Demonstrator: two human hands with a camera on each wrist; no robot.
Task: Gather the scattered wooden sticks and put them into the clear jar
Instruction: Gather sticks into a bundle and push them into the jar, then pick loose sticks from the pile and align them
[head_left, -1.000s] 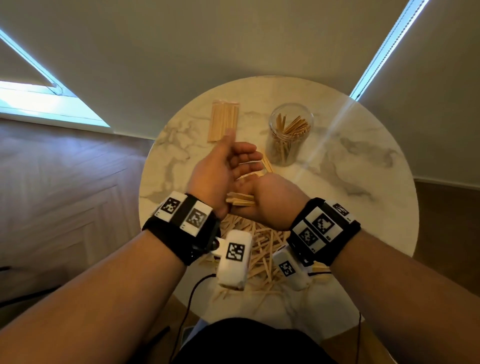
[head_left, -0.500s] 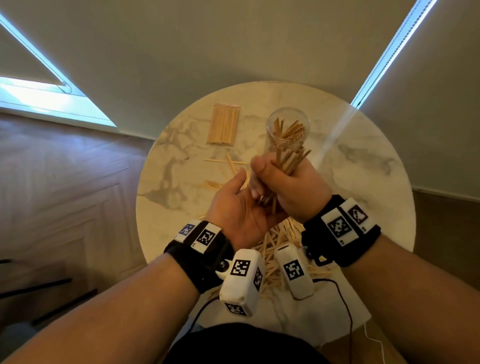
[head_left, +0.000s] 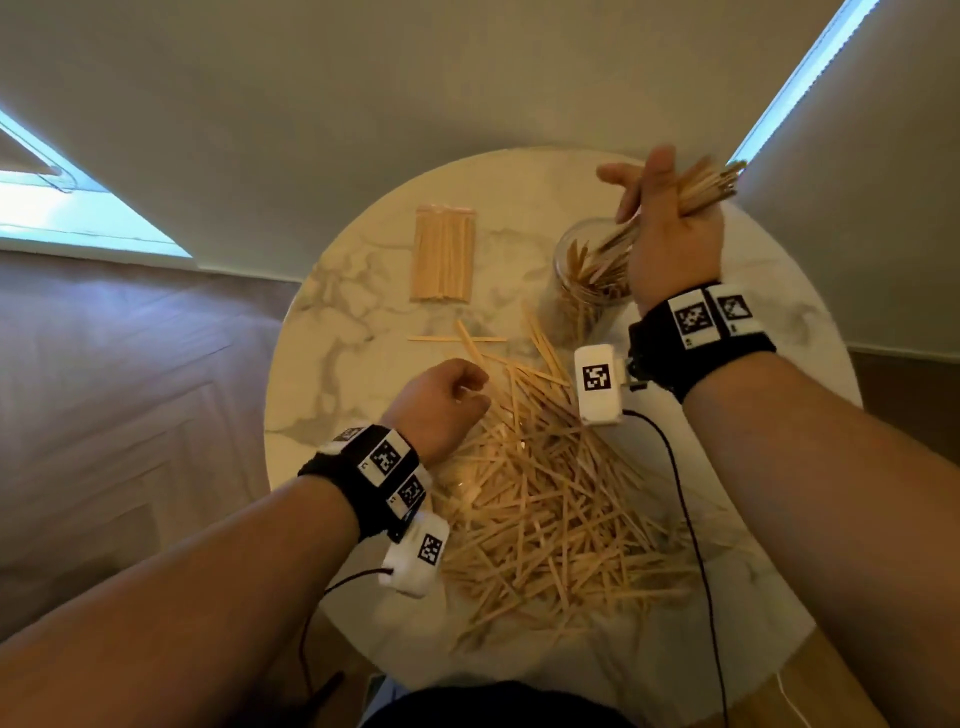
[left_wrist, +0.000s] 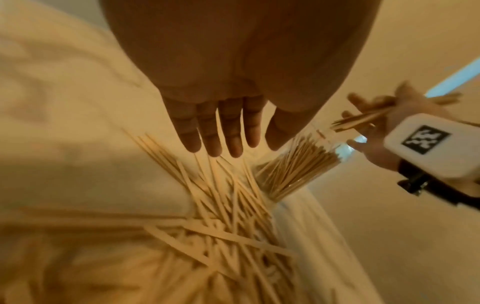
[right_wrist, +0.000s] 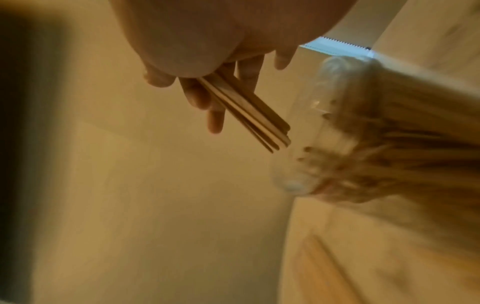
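One stick bundle (head_left: 701, 189) above clear jar (head_left: 582, 270)

Pale wooden sticks (head_left: 540, 514) heaped on table, more upright inside clear jar (head_left: 582, 280)

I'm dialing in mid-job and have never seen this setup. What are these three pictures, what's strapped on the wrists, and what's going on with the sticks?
There is no machine here: a person works with bare hands, wearing black wrist bands with small white cameras. The big picture comes from a head camera looking down; the other two look along each hand from the wrist.

On the round marble table lie a loose pile of wooden sticks, a neat stack of sticks farther back, and a clear jar already partly filled.

The right hand grips a bundle of sticks slanted over the jar's mouth, lower ends pointing in. The left hand hovers empty over the pile; its wrist view shows the fingers straight.
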